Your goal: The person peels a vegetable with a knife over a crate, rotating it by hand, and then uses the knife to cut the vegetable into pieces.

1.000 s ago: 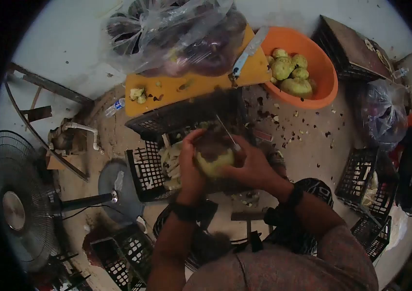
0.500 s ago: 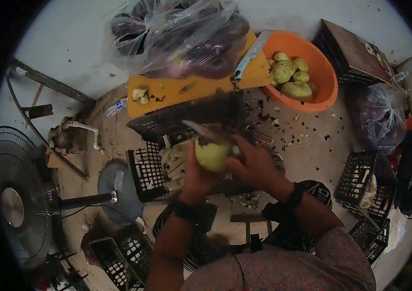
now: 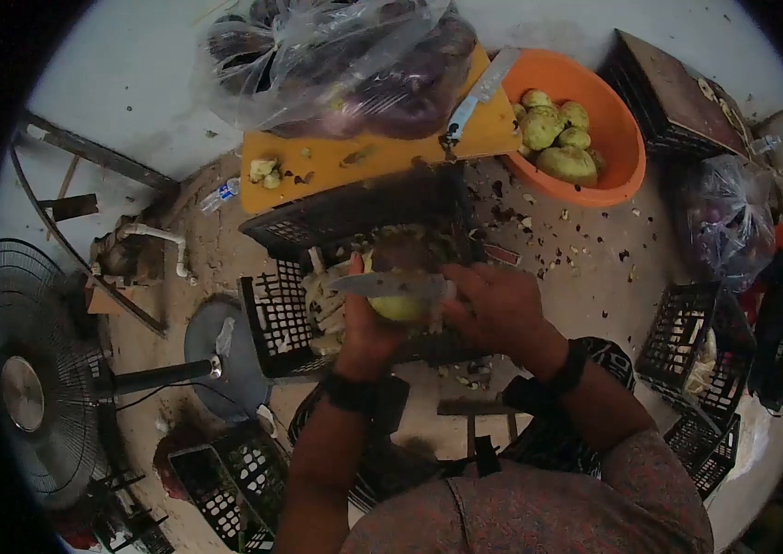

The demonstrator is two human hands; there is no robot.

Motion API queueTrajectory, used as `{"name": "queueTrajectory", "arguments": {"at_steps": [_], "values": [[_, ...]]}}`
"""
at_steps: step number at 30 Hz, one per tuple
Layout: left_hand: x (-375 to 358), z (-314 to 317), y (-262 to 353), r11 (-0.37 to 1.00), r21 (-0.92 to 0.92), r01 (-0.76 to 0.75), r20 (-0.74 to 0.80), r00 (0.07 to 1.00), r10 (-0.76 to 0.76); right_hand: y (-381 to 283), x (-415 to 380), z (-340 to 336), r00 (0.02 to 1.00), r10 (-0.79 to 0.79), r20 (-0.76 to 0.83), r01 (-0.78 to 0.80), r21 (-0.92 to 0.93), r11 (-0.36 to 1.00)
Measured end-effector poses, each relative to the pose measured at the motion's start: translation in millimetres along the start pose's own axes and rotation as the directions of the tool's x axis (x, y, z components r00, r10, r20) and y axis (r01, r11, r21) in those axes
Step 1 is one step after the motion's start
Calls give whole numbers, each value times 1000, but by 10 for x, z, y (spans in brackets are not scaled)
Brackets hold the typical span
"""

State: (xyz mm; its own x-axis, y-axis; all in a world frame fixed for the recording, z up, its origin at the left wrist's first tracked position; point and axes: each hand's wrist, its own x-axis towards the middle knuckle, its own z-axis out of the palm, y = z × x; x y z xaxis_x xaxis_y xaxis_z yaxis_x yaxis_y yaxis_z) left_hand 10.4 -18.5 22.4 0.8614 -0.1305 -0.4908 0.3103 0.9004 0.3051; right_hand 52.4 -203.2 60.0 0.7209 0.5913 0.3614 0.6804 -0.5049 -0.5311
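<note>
My left hand (image 3: 370, 334) is wrapped around the left side of a round, partly peeled eggplant (image 3: 399, 308). Pale green flesh shows on its near side, while dark skin covers the far side. In my right hand (image 3: 495, 309) is a kitchen knife (image 3: 384, 284), held by its light handle. Its blade lies across the eggplant, tip pointing left near my left fingers. Whether the edge is cutting in cannot be made out. Below both hands is a black plastic crate (image 3: 273, 319) with pale peelings in it.
A yellow board (image 3: 313, 171) bears a second knife (image 3: 479, 97), small pale pieces and a plastic bag of dark eggplants (image 3: 364, 88). Peeled eggplants (image 3: 557, 138) lie in an orange basin (image 3: 622, 175). A fan (image 3: 27, 392) stands left; crates (image 3: 677, 337) stand right.
The knife has come down from the eggplant's far side to lie across it. The eggplant has turned, and more dark skin now faces up. My right hand has shifted slightly.
</note>
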Motion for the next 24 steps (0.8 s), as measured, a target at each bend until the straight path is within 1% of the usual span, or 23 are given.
{"name": "queueTrajectory", "arguments": {"at_steps": [1, 3, 4, 6, 7, 9, 13, 15, 16, 18, 21, 23, 24], "values": [[-8, 33, -6, 1000, 0, 2, 0, 1000, -2, 7, 0, 7, 1000, -12, -19, 12, -7, 1000], [-20, 98, -17, 1000, 9, 6, -101, 995, -5, 17, -1, 9, 999, -25, -37, 25, -13, 1000], [-17, 89, -19, 1000, 9, 7, -102, 995, -6, 21, -6, 9, 999, -34, -39, 33, -22, 999], [-1, 54, -18, 1000, -1, 3, -40, 999, -3, 25, -17, 6, 998, -41, -40, 40, -31, 999], [12, 29, -21, 1000, -2, 4, -41, 999, -4, 26, -22, 5, 999, -41, -22, 40, -30, 999], [30, 3, -24, 1000, -3, -11, 9, 1000, 11, 26, -24, 1, 999, -41, -4, 40, -28, 999], [-1, 51, -24, 999, 22, -32, -53, 998, 33, 14, 0, -27, 998, -60, -12, 60, -23, 998], [15, 3, -19, 999, 13, -33, 61, 998, 32, 20, 4, -28, 998, -66, -22, 66, -26, 998], [16, 3, -22, 999, 13, -31, 61, 998, 30, 31, -1, -18, 998, -65, -14, 65, -19, 998], [4, 12, -28, 999, 15, -34, -17, 999, 34, 41, -6, -15, 998, -64, -5, 64, -11, 998], [-56, 54, -19, 998, 9, -58, -19, 998, 58, 40, -2, -34, 999, -54, 5, 54, 35, 998], [-24, -18, -15, 998, 15, -66, 11, 998, 66, 12, 17, -62, 997, 36, 75, -43, 92, 995], [-14, -29, -12, 997, 20, -74, 41, 996, 73, 8, 11, -56, 996, 36, 76, -43, 92, 995]]}}
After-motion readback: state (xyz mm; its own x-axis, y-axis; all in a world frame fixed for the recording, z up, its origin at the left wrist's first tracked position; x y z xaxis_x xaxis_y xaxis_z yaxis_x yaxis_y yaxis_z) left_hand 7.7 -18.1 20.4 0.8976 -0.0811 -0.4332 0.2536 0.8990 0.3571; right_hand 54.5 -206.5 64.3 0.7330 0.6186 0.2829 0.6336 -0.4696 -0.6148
